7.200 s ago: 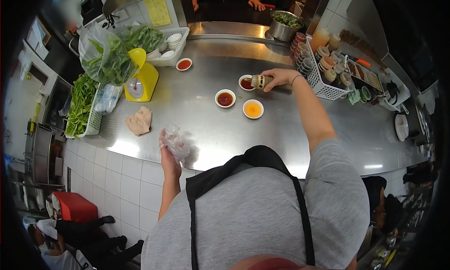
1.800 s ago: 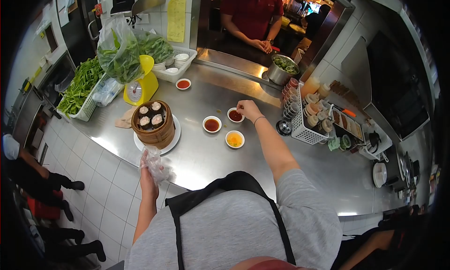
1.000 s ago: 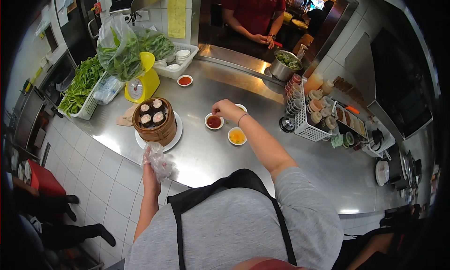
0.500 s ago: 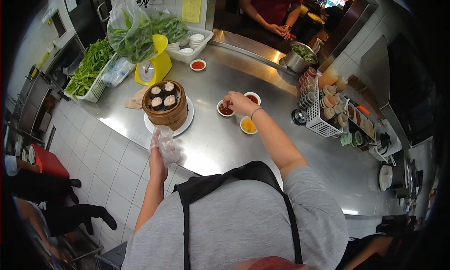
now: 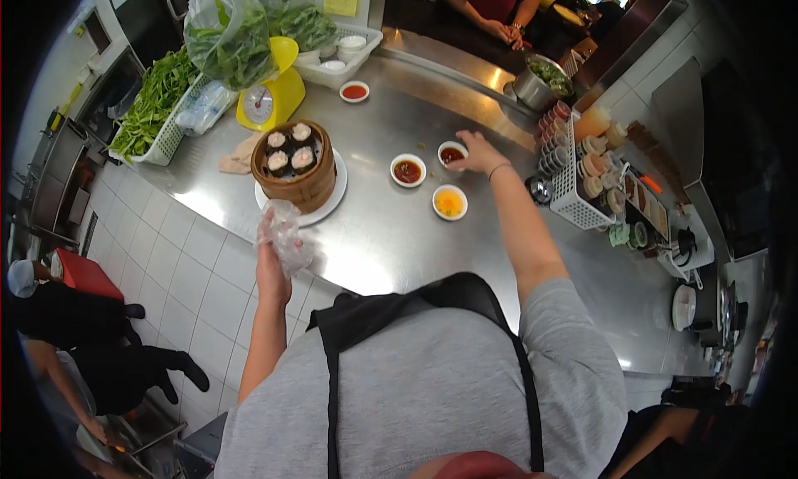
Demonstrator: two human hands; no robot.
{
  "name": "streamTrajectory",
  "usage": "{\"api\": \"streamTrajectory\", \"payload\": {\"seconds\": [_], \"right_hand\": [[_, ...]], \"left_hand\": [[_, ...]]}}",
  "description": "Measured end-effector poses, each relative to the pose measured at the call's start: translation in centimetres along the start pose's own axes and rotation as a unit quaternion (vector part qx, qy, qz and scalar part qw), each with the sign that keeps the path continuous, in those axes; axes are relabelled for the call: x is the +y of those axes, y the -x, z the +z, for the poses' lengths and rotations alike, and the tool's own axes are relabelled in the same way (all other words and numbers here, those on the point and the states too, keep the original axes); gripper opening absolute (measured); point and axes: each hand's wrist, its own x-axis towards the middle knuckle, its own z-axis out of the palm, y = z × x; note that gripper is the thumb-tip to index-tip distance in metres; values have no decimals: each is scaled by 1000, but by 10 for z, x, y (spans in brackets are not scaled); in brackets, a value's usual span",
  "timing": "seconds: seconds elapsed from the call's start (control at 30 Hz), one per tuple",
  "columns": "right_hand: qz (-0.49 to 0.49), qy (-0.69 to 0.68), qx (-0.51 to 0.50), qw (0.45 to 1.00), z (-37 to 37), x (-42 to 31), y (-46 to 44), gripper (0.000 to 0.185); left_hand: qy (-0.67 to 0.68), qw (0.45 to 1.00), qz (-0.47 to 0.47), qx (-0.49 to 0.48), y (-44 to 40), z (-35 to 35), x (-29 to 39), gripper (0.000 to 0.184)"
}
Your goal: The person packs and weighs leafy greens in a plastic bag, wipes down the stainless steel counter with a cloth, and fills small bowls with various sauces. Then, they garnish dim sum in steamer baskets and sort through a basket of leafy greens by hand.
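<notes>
My left hand [image 5: 270, 259] holds a crumpled clear plastic bag [image 5: 291, 238] at the counter's front edge. Just behind it a round bamboo steamer [image 5: 301, 184] with several topped dumplings [image 5: 290, 149] stands on a white plate [image 5: 339, 192]. My right hand [image 5: 478, 155] is over the right rim of a small bowl of dark red sauce [image 5: 451, 153], fingers apart and nothing seen between them. To its left is a bowl of brown-red sauce [image 5: 407, 170], and nearer me a bowl of orange-yellow sauce [image 5: 450, 203]. Another bowl of red sauce [image 5: 355, 91] sits farther back.
A yellow scale [image 5: 270, 96], bagged greens [image 5: 229, 42] and a basket of leaves [image 5: 170, 138] stand at the left. At the right are a white basket of bottles [image 5: 573, 200] and a metal pot [image 5: 540, 84]. A person's hands [image 5: 505, 34] rest beyond the counter; other people are lower left.
The steamer on its plate has appeared since the oldest frame, and the bottle has left my right hand. That hand has lately moved right from the brown-red sauce, its fingers opening. Green bits now show in the sauces.
</notes>
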Motion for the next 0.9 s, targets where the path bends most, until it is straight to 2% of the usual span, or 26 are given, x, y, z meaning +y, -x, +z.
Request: {"api": "streamTrajectory", "payload": {"seconds": [0.07,0.23,0.3,0.4,0.43,0.5,0.6,0.73,0.8,0.87,0.9], "right_hand": [[-10,2,2,1000,5,-1,2,89],[-14,14,-16,1000,12,-3,-9,86],[-5,17,-16,1000,10,-6,-19,83],[5,35,-27,999,5,-10,-43,84],[6,34,-29,999,6,-9,-54,84],[3,46,-9,999,13,-5,-83,85],[3,36,-20,999,14,-8,-124,86],[15,28,-43,999,12,-25,-173,85],[0,35,-3,999,13,-33,-194,85],[2,40,-18,999,9,-45,-212,85],[0,44,-17,999,10,-48,-224,86]], "left_hand": [[7,1000,22,6,-2,0,16,51],[29,981,190,-1,-17,-31,68,55],[20,968,241,66,-29,-49,87,56],[36,959,254,123,-48,-110,93,54],[34,959,252,123,-54,-133,88,54],[66,931,207,294,-65,-178,69,53],[70,910,162,375,-57,-231,24,55],[115,868,48,481,0,-341,-90,59],[147,846,4,513,34,-356,-116,64],[165,835,-16,525,54,-352,-127,67],[183,812,-38,552,59,-353,-128,69]]}}
